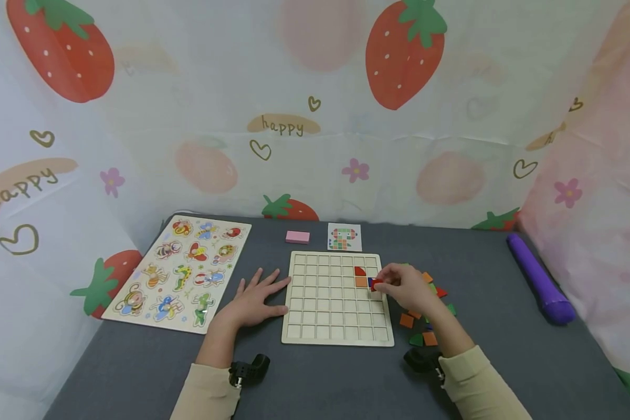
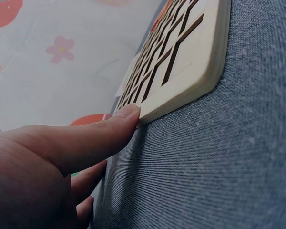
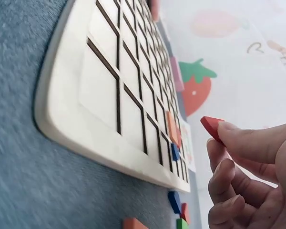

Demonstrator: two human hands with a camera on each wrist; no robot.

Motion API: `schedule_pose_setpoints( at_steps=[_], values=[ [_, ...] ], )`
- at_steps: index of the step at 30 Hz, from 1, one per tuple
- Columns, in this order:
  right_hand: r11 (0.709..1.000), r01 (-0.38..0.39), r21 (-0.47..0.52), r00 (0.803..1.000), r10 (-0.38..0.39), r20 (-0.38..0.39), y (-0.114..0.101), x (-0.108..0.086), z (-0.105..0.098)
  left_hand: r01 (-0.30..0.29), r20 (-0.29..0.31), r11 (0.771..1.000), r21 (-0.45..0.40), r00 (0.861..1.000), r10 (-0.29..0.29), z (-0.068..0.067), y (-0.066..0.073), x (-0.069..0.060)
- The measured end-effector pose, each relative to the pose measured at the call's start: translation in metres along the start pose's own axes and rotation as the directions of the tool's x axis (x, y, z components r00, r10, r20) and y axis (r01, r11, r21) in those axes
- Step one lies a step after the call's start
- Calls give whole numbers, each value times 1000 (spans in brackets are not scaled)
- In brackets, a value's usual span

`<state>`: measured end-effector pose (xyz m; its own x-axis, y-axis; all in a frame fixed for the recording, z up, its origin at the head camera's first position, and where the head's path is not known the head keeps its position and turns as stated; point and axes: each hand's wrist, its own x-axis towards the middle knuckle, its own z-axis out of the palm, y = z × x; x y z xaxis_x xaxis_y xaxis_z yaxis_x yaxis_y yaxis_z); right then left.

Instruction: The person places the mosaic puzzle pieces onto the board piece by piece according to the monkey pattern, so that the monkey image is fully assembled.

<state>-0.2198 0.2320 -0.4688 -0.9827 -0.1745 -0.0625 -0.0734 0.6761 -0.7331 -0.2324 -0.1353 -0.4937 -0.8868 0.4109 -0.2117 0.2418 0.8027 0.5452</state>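
My right hand (image 1: 412, 290) pinches a small red tile (image 3: 212, 127) between thumb and fingertips above the right side of the wooden grid board (image 1: 338, 342). In the right wrist view the tile hangs clear of the grid, and the other fingers curl inward. On the board lie a curved red tile (image 1: 359, 270), an orange square tile (image 1: 361, 282) and a blue tile (image 3: 175, 152), the last partly hidden in the head view. My left hand (image 1: 254, 302) rests spread on the table, its thumb touching the board's left edge in the left wrist view.
Loose coloured tiles (image 1: 406, 320) lie right of the board, partly under my right arm. Behind it are a pattern card (image 1: 345, 237) and a pink block (image 1: 297, 237). An insect picture board (image 1: 181, 274) lies left, a purple cylinder (image 1: 541, 280) right.
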Motion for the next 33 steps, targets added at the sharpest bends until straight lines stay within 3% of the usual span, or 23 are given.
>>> schedule_pose_setpoints(
  at_steps=[16,33],
  values=[
    [994,-113,0,993,113,-31,-6,11,27,-8,0,1000,-3,1000,8,-1,0,0],
    [993,-100,-69,995,98,-32,-12,13,36,1,4,1000,9,1000,-1,1,-1,1]
  ],
)
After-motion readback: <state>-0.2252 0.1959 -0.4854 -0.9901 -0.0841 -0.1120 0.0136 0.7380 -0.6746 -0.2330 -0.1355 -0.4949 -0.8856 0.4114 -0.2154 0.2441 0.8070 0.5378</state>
